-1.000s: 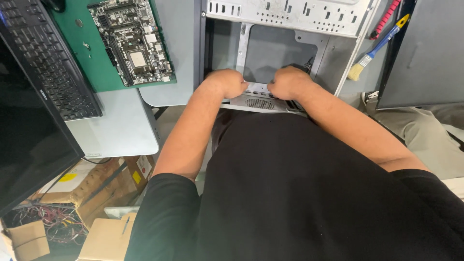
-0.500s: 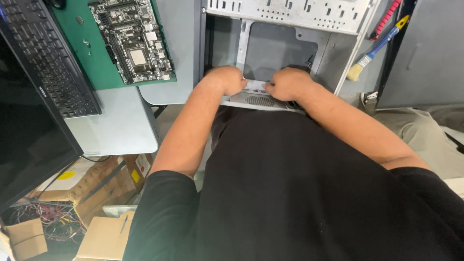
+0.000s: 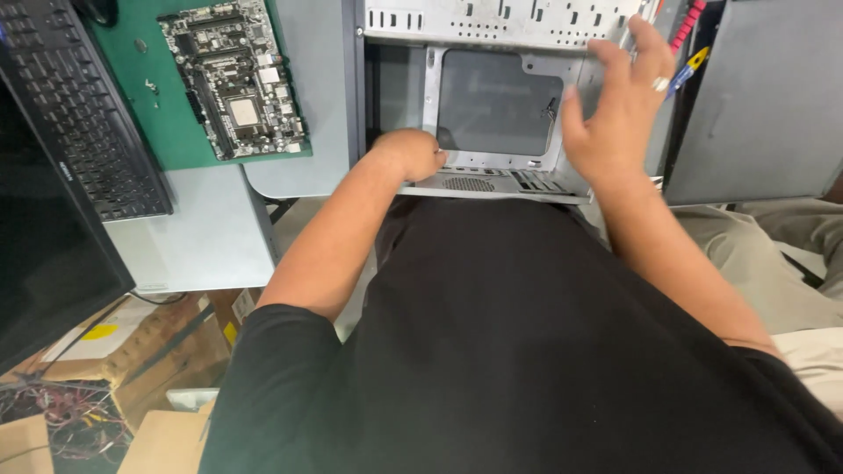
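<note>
Head view, looking down past your black shirt at an open grey sheet-metal computer case (image 3: 492, 114) lying before you. Your left hand (image 3: 413, 154) is curled closed at the case's near edge, knuckles against the perforated rear panel; what the fingers grip, if anything, cannot be told. Your right hand (image 3: 619, 105) is lifted over the right side of the case, fingers spread and empty, a ring on one finger. Inside, the mounting tray with its large rectangular cut-out is bare: no board is fitted. A black circuit board with a silver central socket (image 3: 237, 79) lies well apart to the left on a green mat (image 3: 132, 96), beside a black keyboard (image 3: 79, 114). As judged from this arrangement, the case stands ready and empty while the board remains outside it, so fitting has not begun.
</note>
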